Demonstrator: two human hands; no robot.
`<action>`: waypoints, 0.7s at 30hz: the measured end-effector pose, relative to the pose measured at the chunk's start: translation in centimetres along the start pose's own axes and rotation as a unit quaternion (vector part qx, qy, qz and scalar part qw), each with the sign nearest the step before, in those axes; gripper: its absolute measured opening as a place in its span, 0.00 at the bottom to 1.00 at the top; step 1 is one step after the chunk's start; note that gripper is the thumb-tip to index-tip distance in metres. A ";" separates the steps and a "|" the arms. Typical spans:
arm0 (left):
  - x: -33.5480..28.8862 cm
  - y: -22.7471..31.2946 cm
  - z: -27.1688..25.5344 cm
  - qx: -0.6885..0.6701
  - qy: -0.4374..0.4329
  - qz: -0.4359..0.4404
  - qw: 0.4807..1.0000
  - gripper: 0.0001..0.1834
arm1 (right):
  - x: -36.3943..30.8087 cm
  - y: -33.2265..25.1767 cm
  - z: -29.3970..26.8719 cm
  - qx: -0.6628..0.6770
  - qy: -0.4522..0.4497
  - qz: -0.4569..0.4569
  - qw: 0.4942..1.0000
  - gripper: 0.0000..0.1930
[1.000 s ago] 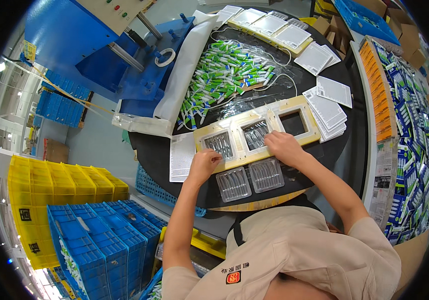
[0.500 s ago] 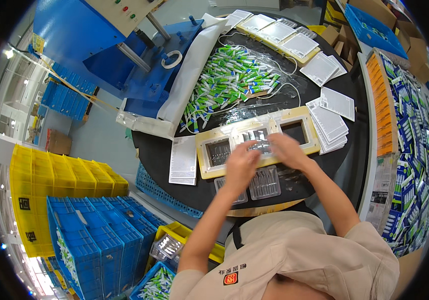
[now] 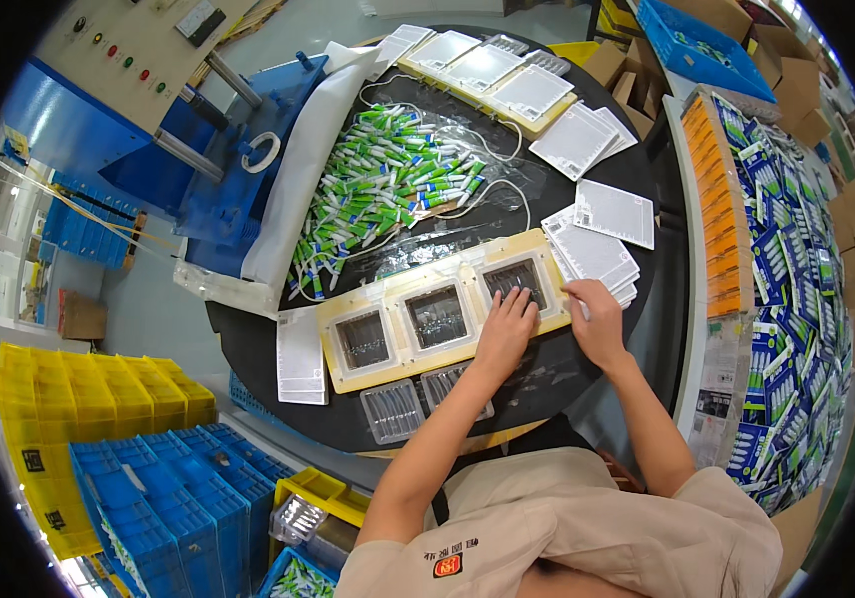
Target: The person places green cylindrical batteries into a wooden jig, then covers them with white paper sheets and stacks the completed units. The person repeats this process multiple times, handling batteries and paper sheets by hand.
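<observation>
A cream-yellow rectangular frame (image 3: 402, 368) with three windows lies slantwise on the black round table before me. Clear plastic blister trays sit in its left, middle and right windows: a left tray (image 3: 362, 341), a middle tray (image 3: 436, 317) and a right tray (image 3: 513, 279). My left hand (image 3: 507, 327) rests with its fingers stretched over the near edge of the right window, touching the tray there. At the frame's right end is my right hand (image 3: 597, 321), fingers apart against its edge, holding nothing that I can see.
Two clear blister trays (image 3: 392, 412) lie before the frame. White printed cards (image 3: 587, 244) fan out at right; another card stack (image 3: 302, 359) lies left. Beyond are piled green-and-white tubes (image 3: 387, 164), a second loaded frame (image 3: 487, 75) and a blue press (image 3: 238, 189). Blue crates (image 3: 168, 498) stand lower left.
Both hands have moved from the middle window to the right end of the frame. The right window, bare before, now holds a clear tray. The whole view has shifted.
</observation>
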State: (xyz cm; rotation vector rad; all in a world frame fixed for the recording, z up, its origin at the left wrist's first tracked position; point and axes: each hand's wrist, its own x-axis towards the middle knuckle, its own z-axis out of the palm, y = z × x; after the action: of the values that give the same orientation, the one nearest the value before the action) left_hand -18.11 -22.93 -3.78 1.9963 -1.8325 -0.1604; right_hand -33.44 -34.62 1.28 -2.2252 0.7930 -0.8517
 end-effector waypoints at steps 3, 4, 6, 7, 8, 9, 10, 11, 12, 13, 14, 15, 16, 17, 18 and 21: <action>-0.3 0.8 -1.3 -0.008 -0.030 -0.012 0.999 0.24 | 1.8 0.1 2.7 -0.051 -0.051 -0.078 0.994 0.14; -0.6 1.1 -1.9 -0.075 0.027 -0.017 0.997 0.31 | 2.3 0.0 3.5 -0.081 -0.084 -0.103 0.988 0.15; -1.7 0.5 -3.9 -0.031 0.035 0.006 0.999 0.29 | 3.3 -0.3 4.1 -0.115 -0.172 -0.093 0.974 0.17; -2.4 -0.3 -5.0 -0.023 0.054 0.018 0.998 0.27 | 3.8 -0.4 3.9 -0.140 -0.205 -0.081 0.965 0.17; -3.5 -1.6 -6.4 -0.013 0.062 -0.005 0.998 0.22 | 4.4 -0.8 3.7 -0.126 -0.176 -0.116 0.969 0.16; -4.7 -4.2 -8.1 -0.041 0.142 -0.026 0.989 0.16 | 5.1 -1.4 3.5 -0.146 -0.199 -0.088 0.965 0.15; -6.4 -6.6 -9.8 -0.030 0.163 -0.115 0.980 0.13 | 5.9 -2.1 3.6 -0.097 -0.157 -0.098 0.978 0.14; -7.6 -9.9 -11.5 0.047 0.244 -0.186 0.951 0.10 | 6.8 -3.1 3.8 -0.077 -0.148 -0.034 0.985 0.13; -8.9 -13.5 -13.2 0.040 0.246 -0.289 0.924 0.10 | 7.7 -4.4 5.3 -0.050 -0.095 -0.099 0.989 0.12; -9.4 -17.3 -14.4 0.023 0.304 -0.315 0.899 0.10 | 8.7 -5.9 7.5 -0.018 -0.104 -0.122 0.987 0.13; -9.8 -20.8 -15.4 0.031 0.282 -0.343 0.895 0.10 | 9.8 -7.6 10.5 0.025 -0.118 -0.172 0.978 0.12; -9.9 -23.8 -16.0 0.036 0.231 -0.361 0.903 0.09 | 10.8 -9.2 14.0 0.064 -0.159 -0.201 0.964 0.12; -9.5 -26.1 -15.9 0.035 0.220 -0.359 0.906 0.10 | 11.9 -10.7 17.9 0.076 -0.182 -0.240 0.950 0.14; -9.1 -27.8 -15.6 0.050 0.183 -0.365 0.911 0.10 | 13.1 -12.0 21.9 0.062 -0.185 -0.298 0.935 0.13; -8.6 -29.1 -15.2 0.056 0.129 -0.388 0.911 0.10 | 14.1 -13.0 25.6 0.036 -0.204 -0.328 0.922 0.10; -7.3 -31.8 -14.9 0.060 0.063 -0.414 0.906 0.12 | 16.3 -14.5 32.9 -0.123 -0.307 -0.383 0.863 0.05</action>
State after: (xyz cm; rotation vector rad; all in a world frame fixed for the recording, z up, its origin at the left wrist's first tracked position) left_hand 15.76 -11.20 -3.83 2.6781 -0.8254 -0.1570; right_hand 4.94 -26.21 -2.25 -2.8394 -0.3459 -0.2936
